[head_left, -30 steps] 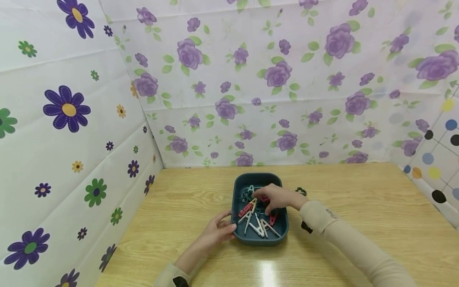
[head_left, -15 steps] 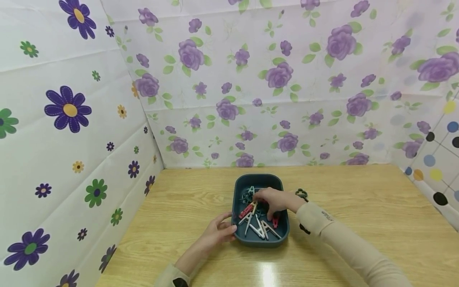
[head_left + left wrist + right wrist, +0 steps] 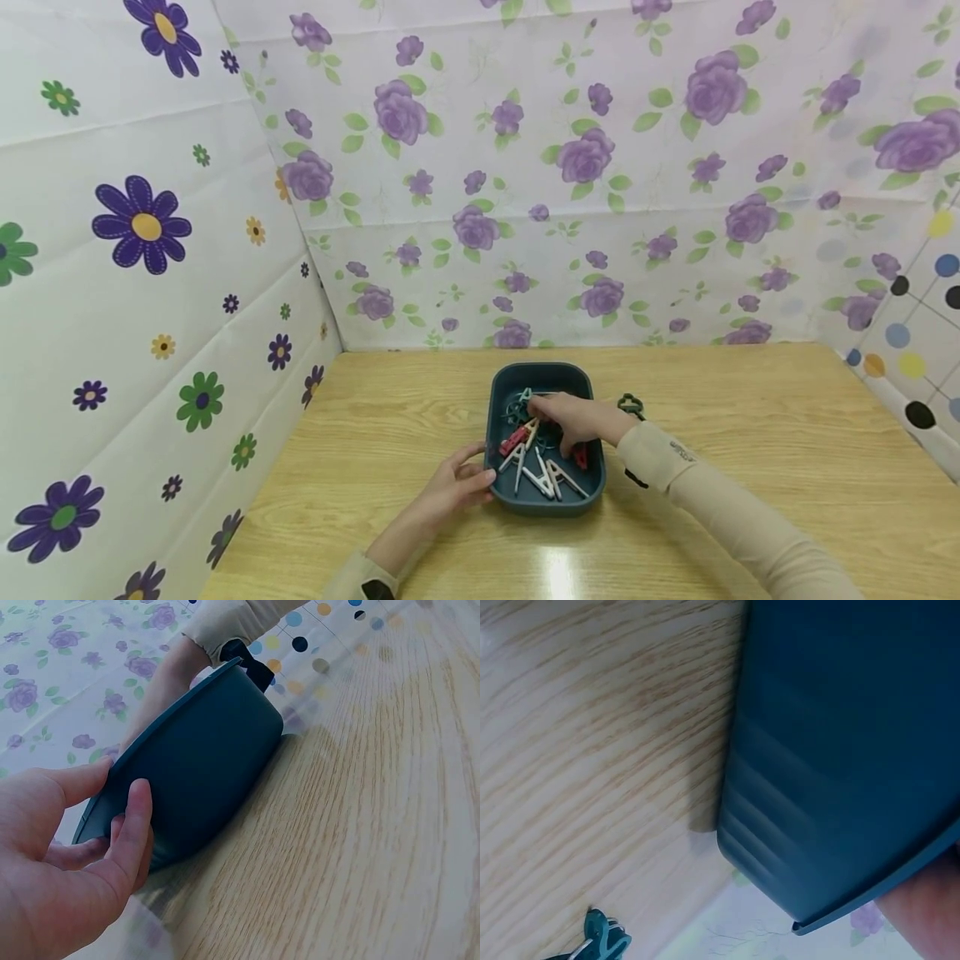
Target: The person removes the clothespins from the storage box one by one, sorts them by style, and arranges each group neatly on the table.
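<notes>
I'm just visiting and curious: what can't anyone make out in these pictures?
Head view: what the right hand touches among the pegs; the hand covers it.
Left wrist view: what lies inside the tray; its outer wall hides it.
Right wrist view: all of the green clip; the bottom edge cuts it off.
Head view: the mark on the right sleeve; too small to read.

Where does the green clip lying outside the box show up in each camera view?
Head: the green clip is right of centre, to the right of the box.
Left wrist: not in this picture.
Right wrist: bottom edge, left of the middle, partly cut off.
Shared landmark: the dark blue-green box appears in all three views.
</notes>
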A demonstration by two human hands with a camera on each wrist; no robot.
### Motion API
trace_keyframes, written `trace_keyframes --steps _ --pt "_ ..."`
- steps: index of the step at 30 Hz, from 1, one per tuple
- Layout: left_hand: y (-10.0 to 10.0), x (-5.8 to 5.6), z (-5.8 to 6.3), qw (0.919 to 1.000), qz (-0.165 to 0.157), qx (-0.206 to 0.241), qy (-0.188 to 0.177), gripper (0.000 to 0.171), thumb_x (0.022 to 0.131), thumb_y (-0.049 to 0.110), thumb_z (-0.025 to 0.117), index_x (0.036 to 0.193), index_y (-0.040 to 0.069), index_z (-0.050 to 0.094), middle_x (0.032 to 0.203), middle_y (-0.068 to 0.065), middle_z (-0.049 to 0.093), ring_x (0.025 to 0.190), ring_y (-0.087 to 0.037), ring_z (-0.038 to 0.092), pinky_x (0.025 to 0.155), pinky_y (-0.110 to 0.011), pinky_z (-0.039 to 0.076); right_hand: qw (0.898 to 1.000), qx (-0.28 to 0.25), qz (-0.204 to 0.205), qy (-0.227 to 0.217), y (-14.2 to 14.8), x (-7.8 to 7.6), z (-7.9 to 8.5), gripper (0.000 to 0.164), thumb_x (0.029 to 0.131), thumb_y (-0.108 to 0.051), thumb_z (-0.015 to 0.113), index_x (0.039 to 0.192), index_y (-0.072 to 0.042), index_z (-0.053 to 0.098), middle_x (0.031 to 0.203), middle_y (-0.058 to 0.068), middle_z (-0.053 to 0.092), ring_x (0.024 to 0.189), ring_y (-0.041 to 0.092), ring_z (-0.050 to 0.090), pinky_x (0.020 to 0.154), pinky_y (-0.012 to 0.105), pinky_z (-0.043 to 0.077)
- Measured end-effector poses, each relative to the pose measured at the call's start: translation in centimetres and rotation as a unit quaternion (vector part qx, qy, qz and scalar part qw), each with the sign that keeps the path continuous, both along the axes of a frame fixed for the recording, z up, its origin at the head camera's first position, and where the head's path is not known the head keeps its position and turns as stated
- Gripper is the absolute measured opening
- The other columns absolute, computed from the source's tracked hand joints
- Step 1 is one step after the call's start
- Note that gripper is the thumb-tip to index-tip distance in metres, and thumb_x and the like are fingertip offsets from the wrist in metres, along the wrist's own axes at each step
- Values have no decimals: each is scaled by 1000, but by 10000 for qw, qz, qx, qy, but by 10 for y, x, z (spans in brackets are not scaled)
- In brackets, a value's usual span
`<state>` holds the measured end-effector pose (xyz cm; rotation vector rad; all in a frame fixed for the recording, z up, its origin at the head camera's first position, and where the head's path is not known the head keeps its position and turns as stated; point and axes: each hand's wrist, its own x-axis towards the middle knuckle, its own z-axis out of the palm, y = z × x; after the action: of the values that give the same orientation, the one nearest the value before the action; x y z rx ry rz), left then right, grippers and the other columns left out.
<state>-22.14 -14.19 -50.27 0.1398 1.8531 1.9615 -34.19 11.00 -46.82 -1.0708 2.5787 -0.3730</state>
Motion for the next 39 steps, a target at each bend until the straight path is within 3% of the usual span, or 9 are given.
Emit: trace_keyframes --steps 9,18,22,27,39 --pt "2 0 0 10000 44 39 29 69 93 21 66 149 3 29 125 -24 59 94 -15 65 82 -27 56 9999 105 89 6 2 2 1 72 66 -12 89 126 -13 49 122 7 62 117 22 57 100 38 47" --pt "2 0 0 10000 35 6 4 69 93 22 66 148 3 30 123 -21 60 94 -14 65 82 -27 56 9979 -626 188 -19 11 2 4 67 71 -20 86 127 -8 51 117 6 62 109 22 60 92 38 51" --pt "2 0 0 10000 72 -13 0 68 93 22 65 149 3 29 124 -22 60 93 -14 65 82 -27 56 9942 -1021 288 151 16 2 10 63 73 -23 85 125 -4 56 119 8 63 109 23 60 92 40 51" --pt "2 -1 1 9999 104 -66 5 65 95 21 63 148 4 30 125 -23 59 93 -14 65 83 -27 56 9919 -1157 323 408 23 1 13 58 75 -27 83 123 -7 59 120 7 62 108 22 61 91 40 52" --pt "3 0 -3 9999 104 -35 68 65 94 19 64 147 2 31 124 -25 59 93 -14 65 82 -27 57 9846 -1741 136 -38 44 1 14 56 80 -18 80 129 -4 56 129 13 56 115 29 59 95 38 52"
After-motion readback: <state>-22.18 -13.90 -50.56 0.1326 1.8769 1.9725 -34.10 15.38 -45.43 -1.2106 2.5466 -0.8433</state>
